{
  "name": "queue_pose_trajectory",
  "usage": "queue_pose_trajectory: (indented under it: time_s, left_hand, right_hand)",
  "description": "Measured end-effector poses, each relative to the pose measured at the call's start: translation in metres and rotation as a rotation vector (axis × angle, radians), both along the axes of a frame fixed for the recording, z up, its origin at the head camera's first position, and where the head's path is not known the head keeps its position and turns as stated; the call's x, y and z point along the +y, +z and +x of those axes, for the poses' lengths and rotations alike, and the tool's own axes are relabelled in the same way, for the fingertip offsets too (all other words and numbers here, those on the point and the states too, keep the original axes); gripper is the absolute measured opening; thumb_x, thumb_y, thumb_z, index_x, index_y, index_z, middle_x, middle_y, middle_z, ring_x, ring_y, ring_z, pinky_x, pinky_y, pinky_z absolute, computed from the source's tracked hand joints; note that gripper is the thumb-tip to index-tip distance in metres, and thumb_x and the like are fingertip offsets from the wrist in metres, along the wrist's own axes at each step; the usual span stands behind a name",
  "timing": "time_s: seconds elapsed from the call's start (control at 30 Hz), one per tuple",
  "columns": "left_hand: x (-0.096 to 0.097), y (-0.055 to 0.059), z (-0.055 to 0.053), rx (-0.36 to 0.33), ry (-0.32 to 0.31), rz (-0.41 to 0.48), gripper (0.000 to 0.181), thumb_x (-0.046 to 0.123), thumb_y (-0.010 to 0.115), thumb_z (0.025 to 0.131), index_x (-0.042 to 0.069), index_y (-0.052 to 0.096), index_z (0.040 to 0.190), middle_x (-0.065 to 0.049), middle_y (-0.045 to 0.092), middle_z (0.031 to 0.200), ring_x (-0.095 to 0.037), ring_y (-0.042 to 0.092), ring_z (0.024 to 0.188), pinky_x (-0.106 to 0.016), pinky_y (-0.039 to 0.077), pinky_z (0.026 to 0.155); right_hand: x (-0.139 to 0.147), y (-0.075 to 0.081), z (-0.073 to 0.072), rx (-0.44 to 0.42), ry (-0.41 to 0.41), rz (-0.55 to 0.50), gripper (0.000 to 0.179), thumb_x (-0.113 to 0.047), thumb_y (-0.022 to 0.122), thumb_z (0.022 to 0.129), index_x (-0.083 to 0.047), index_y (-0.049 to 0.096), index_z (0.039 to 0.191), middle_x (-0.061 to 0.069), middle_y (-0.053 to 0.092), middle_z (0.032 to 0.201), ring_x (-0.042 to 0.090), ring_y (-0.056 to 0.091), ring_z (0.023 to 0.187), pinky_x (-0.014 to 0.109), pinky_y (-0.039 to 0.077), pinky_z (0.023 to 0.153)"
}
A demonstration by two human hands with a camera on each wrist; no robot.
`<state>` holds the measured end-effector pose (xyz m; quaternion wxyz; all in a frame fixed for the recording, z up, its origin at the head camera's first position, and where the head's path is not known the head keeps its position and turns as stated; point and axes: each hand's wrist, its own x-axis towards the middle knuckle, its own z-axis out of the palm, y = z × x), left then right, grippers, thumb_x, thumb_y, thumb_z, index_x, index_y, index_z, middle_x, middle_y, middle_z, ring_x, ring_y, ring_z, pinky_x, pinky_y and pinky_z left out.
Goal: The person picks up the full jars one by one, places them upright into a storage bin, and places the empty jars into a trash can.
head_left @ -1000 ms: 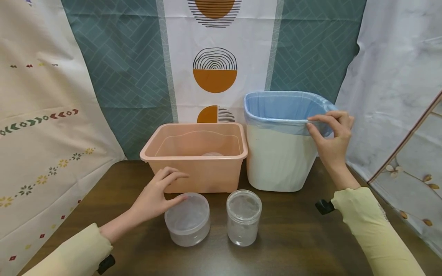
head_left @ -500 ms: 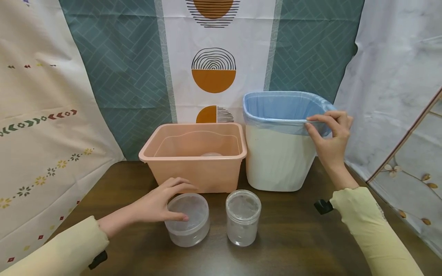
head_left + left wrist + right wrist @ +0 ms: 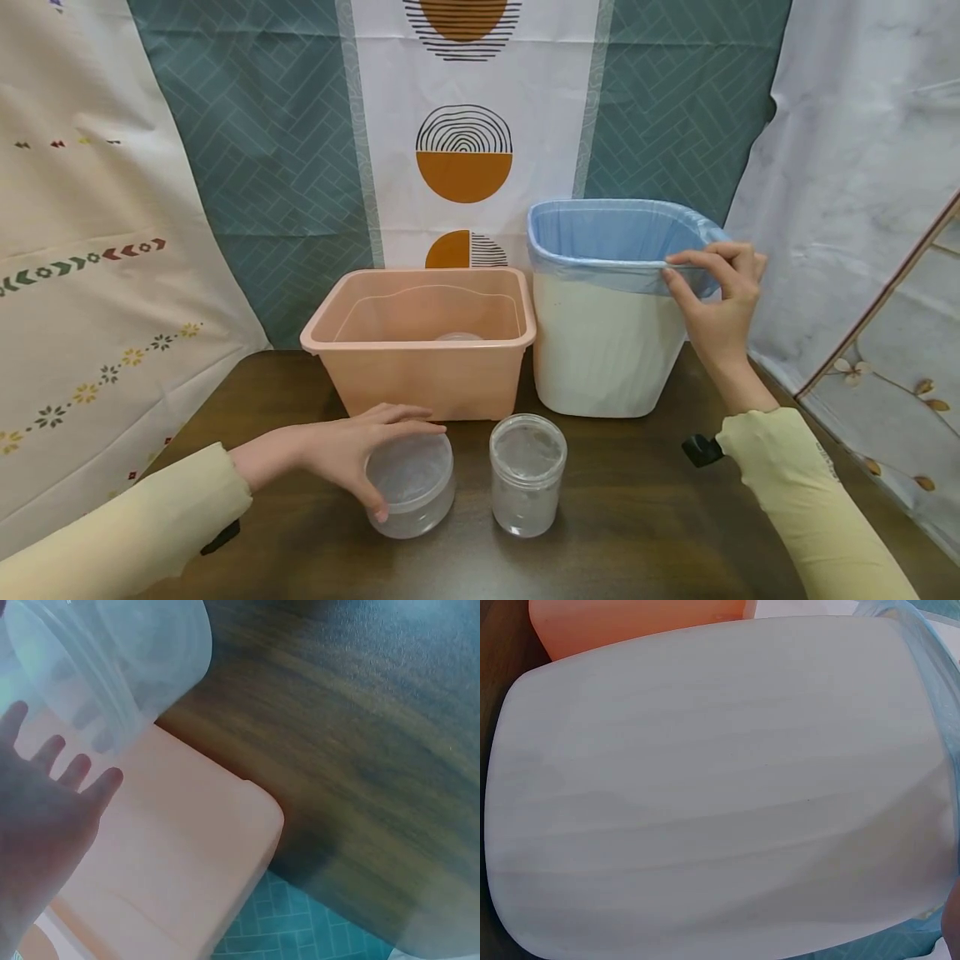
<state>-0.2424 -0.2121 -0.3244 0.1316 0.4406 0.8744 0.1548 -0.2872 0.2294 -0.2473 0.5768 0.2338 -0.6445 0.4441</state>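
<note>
Low clear tub (image 3: 416, 485): inside left hand (image 3: 348, 448), fingers spread | right hand (image 3: 723, 300): pinching blue liner (image 3: 600, 233) on white bin (image 3: 600, 354) | taller jar (image 3: 527, 492): beside tub | peach basin (image 3: 427, 383): behind.

I look forward-down from the head and close in from both wrists, which share the peach basin (image 3: 187, 825), the right facing the white bin (image 3: 720, 780).

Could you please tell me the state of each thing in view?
Low container: upright, lid on.
Tall jar: upright, lid on.
Pink tub: upright, open-topped, clear item partly visible inside.
White bin: upright, open-topped, lined.
Blue liner: folded over the bin's rim.
Left hand: spread around the low container, contact unclear.
Right hand: pinches the blue liner's edge.
</note>
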Motion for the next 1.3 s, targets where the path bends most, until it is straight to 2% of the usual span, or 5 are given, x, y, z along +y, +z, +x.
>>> queue_pose_trajectory:
  time_s: [0.13, 0.57, 0.83, 1.0, 1.3]
  left_hand:
    - [0.001, 0.002, -0.003, -0.045, -0.017, -0.049, 0.108, 0.054, 0.087, 0.064, 0.031, 0.032, 0.154, -0.003, 0.022, 0.161, -0.031, 0.026, 0.144, -0.056, 0.036, 0.106]
    - [0.015, 0.011, -0.009, -0.006, -0.035, -0.198, 0.111, 0.045, 0.092, 0.057, 0.038, 0.033, 0.151, 0.001, 0.037, 0.147, -0.02, 0.037, 0.132, -0.043, 0.043, 0.102]
    - [0.024, 0.024, -0.011, -0.029, -0.031, -0.298, 0.109, 0.033, 0.094, 0.056, 0.039, 0.033, 0.146, 0.005, 0.034, 0.141, -0.018, 0.034, 0.128, -0.042, 0.042, 0.1]
    - [0.025, 0.036, -0.008, -0.024, -0.03, -0.309, 0.108, 0.034, 0.093, 0.054, 0.038, 0.035, 0.144, 0.006, 0.037, 0.137, -0.018, 0.034, 0.127, -0.042, 0.041, 0.1]
    - [0.022, 0.065, -0.011, -0.081, -0.011, -0.35, 0.104, 0.036, 0.09, 0.057, 0.042, 0.034, 0.144, 0.005, 0.037, 0.14, -0.02, 0.032, 0.131, -0.046, 0.038, 0.102]
  right_hand:
    - [0.0, 0.0, -0.001, 0.001, 0.003, -0.002, 0.016, -0.002, 0.073, 0.079, 0.011, 0.072, 0.089, -0.025, 0.047, 0.096, 0.0, 0.038, 0.098, 0.026, 0.021, 0.099]
    - [0.003, -0.003, -0.002, 0.006, -0.01, 0.004, 0.015, -0.002, 0.074, 0.079, 0.009, 0.073, 0.089, -0.025, 0.047, 0.097, 0.0, 0.038, 0.097, 0.026, 0.021, 0.099]
    - [0.002, -0.002, -0.002, 0.017, -0.002, -0.002, 0.015, -0.002, 0.074, 0.079, 0.01, 0.072, 0.088, -0.025, 0.048, 0.096, 0.001, 0.038, 0.097, 0.026, 0.021, 0.098]
    - [0.001, -0.001, -0.001, 0.02, -0.003, 0.0, 0.016, -0.002, 0.074, 0.079, 0.01, 0.072, 0.088, -0.025, 0.048, 0.096, 0.0, 0.038, 0.097, 0.026, 0.021, 0.098]
    - [0.001, 0.0, -0.001, 0.01, 0.008, 0.001, 0.016, -0.001, 0.073, 0.078, 0.011, 0.072, 0.088, -0.024, 0.048, 0.095, 0.0, 0.038, 0.096, 0.026, 0.021, 0.098]
